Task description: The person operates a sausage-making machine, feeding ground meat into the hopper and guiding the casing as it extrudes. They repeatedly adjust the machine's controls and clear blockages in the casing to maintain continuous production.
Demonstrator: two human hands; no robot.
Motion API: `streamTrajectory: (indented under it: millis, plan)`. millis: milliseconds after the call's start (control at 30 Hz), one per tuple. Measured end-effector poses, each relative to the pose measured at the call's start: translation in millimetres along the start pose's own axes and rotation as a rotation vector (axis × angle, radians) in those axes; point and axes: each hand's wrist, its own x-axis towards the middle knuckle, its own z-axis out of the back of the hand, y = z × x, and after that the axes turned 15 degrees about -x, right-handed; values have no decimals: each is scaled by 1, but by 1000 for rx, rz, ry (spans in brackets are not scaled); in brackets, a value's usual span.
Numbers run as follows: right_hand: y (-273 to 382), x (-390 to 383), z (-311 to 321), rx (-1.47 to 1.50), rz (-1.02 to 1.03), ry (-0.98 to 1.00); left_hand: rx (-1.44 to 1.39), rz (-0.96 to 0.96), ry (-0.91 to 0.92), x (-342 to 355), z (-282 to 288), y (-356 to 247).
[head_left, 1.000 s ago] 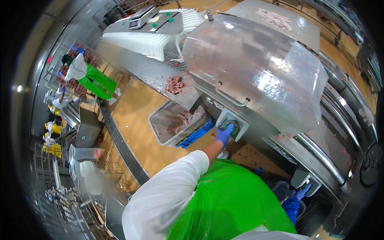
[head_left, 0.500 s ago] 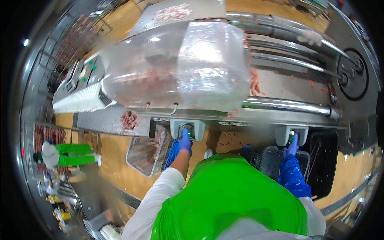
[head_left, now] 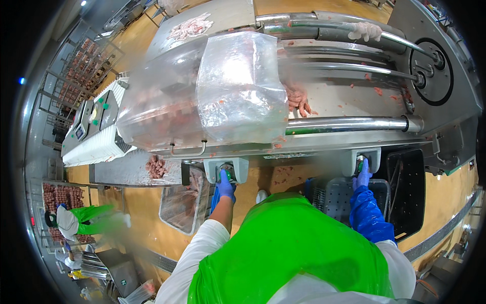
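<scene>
My left hand (head_left: 227,189), in a purple-blue glove, reaches up to a green button (head_left: 226,174) inside a grey housing (head_left: 241,169) on the machine's front. One finger is stretched onto the button; the others show only in part. My right hand (head_left: 361,178), gloved alike with a blue sleeve cover, has its fingers stretched up into a second grey housing (head_left: 374,160). Neither hand holds anything. Above them, a clear plastic cover (head_left: 240,86) lies across the steel machine. Pinkish meat, apparently sausage links (head_left: 298,99), shows at its right edge, beside the steel tubes (head_left: 349,124).
A clear-walled bin (head_left: 177,215) stands below my left hand, grey (head_left: 344,200) and black crates (head_left: 405,192) below my right. Sausage pieces (head_left: 156,167) lie on the left steel shelf, pale casings (head_left: 190,28) on the far table. A person in a green apron (head_left: 68,220) stands left by hanging sausages.
The whole view has shifted, so the machine sits further left and looks sharper. More meat shows at the cover's right edge. Both hands stay at their housings; the person at left has moved slightly.
</scene>
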Motion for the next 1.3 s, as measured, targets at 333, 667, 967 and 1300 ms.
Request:
streamTrajectory:
  millis: [333,667,967,1300]
  plan:
    - [-19,29,0,71,51,14,-40,-47,-39,-12,-5,0]
    - [-38,60,23,-1,260,43,30,-15,158,12,-4,11]
    - [-65,47,-9,120,204,-54,63,-7,99,-25,-40,-4]
    - [-65,47,-21,183,254,-84,116,46,40,-26,-30,-10]
